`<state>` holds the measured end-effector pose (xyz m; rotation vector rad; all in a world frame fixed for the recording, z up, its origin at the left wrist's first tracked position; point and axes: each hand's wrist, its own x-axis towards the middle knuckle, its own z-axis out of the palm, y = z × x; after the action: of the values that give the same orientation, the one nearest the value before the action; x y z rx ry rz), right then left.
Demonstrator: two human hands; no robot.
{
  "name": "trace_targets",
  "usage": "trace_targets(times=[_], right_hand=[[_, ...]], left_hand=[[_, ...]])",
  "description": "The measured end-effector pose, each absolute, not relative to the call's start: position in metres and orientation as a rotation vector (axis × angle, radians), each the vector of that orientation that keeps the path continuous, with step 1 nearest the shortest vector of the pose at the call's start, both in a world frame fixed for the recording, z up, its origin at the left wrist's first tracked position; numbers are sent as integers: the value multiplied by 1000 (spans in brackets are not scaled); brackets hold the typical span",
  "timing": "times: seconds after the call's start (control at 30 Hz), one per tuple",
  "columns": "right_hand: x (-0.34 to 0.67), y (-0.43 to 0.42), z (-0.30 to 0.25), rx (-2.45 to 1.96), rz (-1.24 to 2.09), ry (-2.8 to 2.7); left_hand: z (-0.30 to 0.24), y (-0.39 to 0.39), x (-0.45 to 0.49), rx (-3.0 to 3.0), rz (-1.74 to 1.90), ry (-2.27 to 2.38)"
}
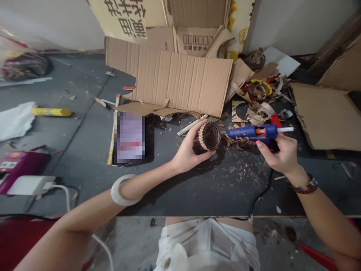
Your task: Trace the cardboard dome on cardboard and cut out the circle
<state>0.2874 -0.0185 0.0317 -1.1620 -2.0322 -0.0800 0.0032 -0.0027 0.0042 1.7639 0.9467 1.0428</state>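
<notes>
My left hand (188,150) grips a small round roll of coiled corrugated cardboard (210,136), held above the dark table with its spiral face toward me. My right hand (278,153) is closed round the handle of a blue hot glue gun (254,132). The gun's orange nozzle points left, almost touching the roll's right edge. A white glue stick (285,129) juts from the back of the gun. The gun's black cord (261,194) runs down over the table's front edge.
A phone (130,139) lies left of my hand. A loose glue stick (191,125) lies behind the roll. A large corrugated cardboard sheet (175,73) and boxes stand at the back, cardboard scraps (259,109) at right, another sheet (324,113) far right. A yellow tube (50,111) and a charger (31,184) sit left.
</notes>
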Motion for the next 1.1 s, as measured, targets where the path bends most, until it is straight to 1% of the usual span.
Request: trace_targets(times=[0.9,1.1], right_hand=[[286,-18,30,-1112,-138,-2055],[286,-19,32,-1112,-79,-2074]], left_hand=[[3,-3,3,1774,1062,916],[4,-3,3,1782,1041,918]])
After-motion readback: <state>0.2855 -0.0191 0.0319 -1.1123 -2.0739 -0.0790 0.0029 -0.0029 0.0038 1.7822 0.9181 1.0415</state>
